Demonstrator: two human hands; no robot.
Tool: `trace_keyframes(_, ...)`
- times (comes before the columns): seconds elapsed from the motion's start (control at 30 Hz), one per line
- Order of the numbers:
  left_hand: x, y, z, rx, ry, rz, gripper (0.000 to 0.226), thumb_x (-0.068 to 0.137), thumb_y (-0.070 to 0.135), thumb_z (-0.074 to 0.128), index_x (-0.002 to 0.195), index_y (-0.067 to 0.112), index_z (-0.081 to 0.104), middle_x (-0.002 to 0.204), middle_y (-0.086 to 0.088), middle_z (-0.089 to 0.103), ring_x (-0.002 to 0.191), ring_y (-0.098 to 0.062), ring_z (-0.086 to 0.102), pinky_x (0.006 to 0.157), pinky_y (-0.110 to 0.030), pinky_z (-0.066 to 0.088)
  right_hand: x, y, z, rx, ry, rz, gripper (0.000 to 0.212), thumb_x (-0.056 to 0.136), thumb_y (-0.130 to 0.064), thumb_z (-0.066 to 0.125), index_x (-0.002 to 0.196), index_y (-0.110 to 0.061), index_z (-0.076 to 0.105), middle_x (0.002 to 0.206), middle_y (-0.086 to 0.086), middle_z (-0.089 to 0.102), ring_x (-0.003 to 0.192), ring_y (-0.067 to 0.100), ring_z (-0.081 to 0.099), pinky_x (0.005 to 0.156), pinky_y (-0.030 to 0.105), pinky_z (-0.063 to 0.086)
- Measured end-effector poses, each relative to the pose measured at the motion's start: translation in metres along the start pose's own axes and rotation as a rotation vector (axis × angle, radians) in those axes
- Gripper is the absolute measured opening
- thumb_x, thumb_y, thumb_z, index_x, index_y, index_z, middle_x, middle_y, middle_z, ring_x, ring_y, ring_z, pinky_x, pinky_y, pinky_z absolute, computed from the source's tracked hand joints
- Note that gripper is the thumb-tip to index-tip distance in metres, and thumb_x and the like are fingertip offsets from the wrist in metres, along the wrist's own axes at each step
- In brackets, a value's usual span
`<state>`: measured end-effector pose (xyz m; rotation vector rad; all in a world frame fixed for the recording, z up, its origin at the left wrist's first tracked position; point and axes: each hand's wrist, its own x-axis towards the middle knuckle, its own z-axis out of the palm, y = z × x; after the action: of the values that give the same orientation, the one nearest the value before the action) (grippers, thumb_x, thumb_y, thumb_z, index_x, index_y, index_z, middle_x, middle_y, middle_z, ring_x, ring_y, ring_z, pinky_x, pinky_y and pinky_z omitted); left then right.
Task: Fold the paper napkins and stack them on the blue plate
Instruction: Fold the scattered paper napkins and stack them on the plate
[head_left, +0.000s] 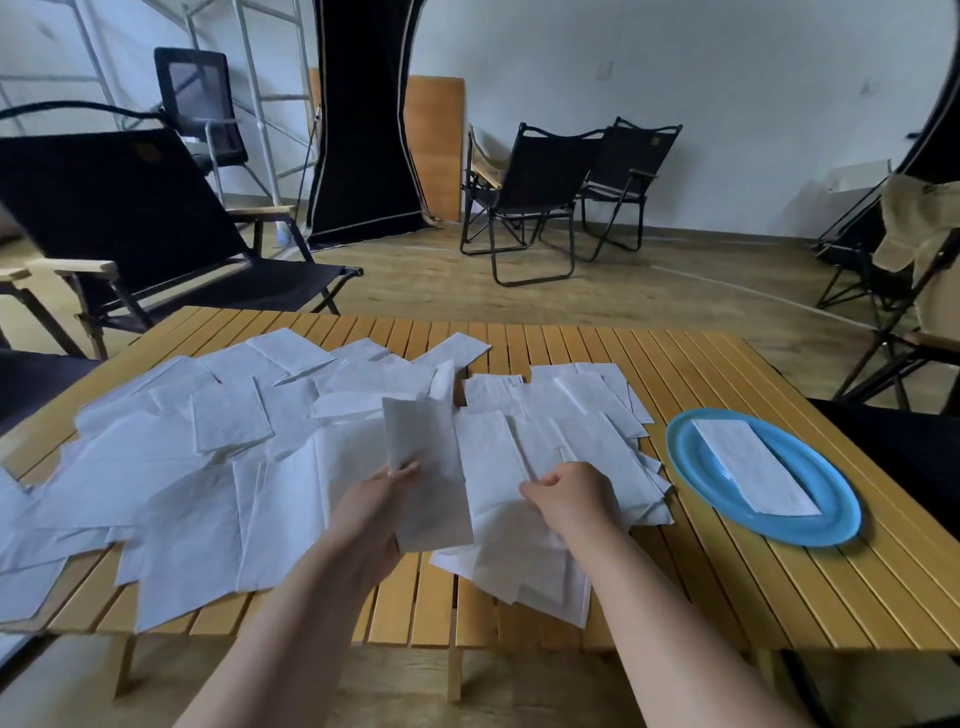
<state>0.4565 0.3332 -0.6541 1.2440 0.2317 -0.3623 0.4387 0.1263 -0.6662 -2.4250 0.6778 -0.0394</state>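
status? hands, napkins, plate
Left hand holds folded napkin. Right hand pinches napkin pile. Blue plate: one folded napkin. Nothing blocking.

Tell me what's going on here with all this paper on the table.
A person is folding paper napkins at a slatted wooden table. The left hand holds up one folded napkin, while the right hand rests with curled fingers on the loose napkins spread across the table; whether it grips one is unclear. One folded napkin on the plate already lies on the blue plate at the right, so most are left.
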Motion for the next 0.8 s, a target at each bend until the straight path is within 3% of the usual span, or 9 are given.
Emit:
trace_keyframes(0.07, 0.003, 0.001, 0.003, 0.009, -0.009, -0.005, 0.035, 0.101, 0.02, 0.057, 0.134, 0.008, 0.055, 0.117, -0.02, 0.066, 0.104, -0.037, 0.065, 0.08, -0.048, 0.057, 0.001, 0.0, 0.003, -0.026, -0.004, 0.017, 0.027, 0.088, -0.046, 0.069, 0.084, -0.02, 0.07, 0.078, -0.001, 0.07, 0.069, 0.017, 0.064, 0.062, 0.029, 0.053)
trace_keyframes(0.23, 0.009, 0.0, 0.006, 0.028, -0.042, -0.018, 0.026, 0.102, 0.021, 0.056, 0.126, 0.011, 0.057, 0.107, -0.015, 0.064, 0.094, -0.032, 0.064, 0.066, -0.042, 0.055, 0.006, -0.001, 0.009, 0.003, 0.0, 0.021, 0.019, 0.085, -0.039, 0.073, 0.079, -0.021, 0.07, 0.074, -0.002, 0.068, 0.07, 0.017, 0.064, 0.061, 0.026, 0.047)
trace_keyframes(0.4, 0.009, 0.002, 0.008, 0.037, -0.048, -0.035, 0.015, 0.103, 0.02, 0.055, 0.115, 0.013, 0.057, 0.104, -0.014, 0.061, 0.09, -0.03, 0.062, 0.063, -0.039, 0.053, 0.005, 0.001, 0.012, 0.047, 0.021, -0.01, 0.017, 0.088, -0.029, 0.071, 0.074, -0.021, 0.07, 0.071, -0.003, 0.068, 0.068, 0.015, 0.064, 0.063, 0.027, 0.054)
trace_keyframes(0.6, 0.01, -0.002, 0.005, 0.028, -0.035, -0.019, 0.027, 0.104, 0.013, 0.053, 0.131, 0.014, 0.053, 0.116, -0.015, 0.059, 0.102, -0.033, 0.06, 0.077, -0.046, 0.057, 0.005, 0.008, 0.008, 0.132, 0.041, -0.043, 0.022, 0.096, -0.027, 0.063, 0.077, -0.019, 0.072, 0.075, -0.003, 0.072, 0.074, 0.015, 0.066, 0.065, 0.027, 0.054)
trace_keyframes(0.73, 0.012, -0.007, 0.003, -0.027, -0.013, 0.052, 0.038, 0.101, -0.005, 0.046, 0.136, 0.008, 0.052, 0.104, -0.013, 0.059, 0.087, -0.029, 0.059, 0.064, -0.038, 0.054, 0.005, 0.011, 0.002, 0.211, 0.023, 0.016, 0.026, 0.099, -0.023, 0.059, 0.077, -0.016, 0.07, 0.072, -0.004, 0.073, 0.071, 0.009, 0.065, 0.055, 0.021, 0.043)
trace_keyframes(0.8, 0.013, -0.009, 0.003, -0.046, -0.006, 0.063, 0.041, 0.099, -0.008, 0.045, 0.136, 0.009, 0.052, 0.105, -0.014, 0.059, 0.089, -0.031, 0.059, 0.066, -0.039, 0.054, 0.006, 0.014, -0.001, 0.229, 0.049, 0.04, 0.027, 0.1, -0.022, 0.057, 0.075, -0.017, 0.068, 0.074, -0.003, 0.073, 0.071, 0.011, 0.064, 0.055, 0.022, 0.043)
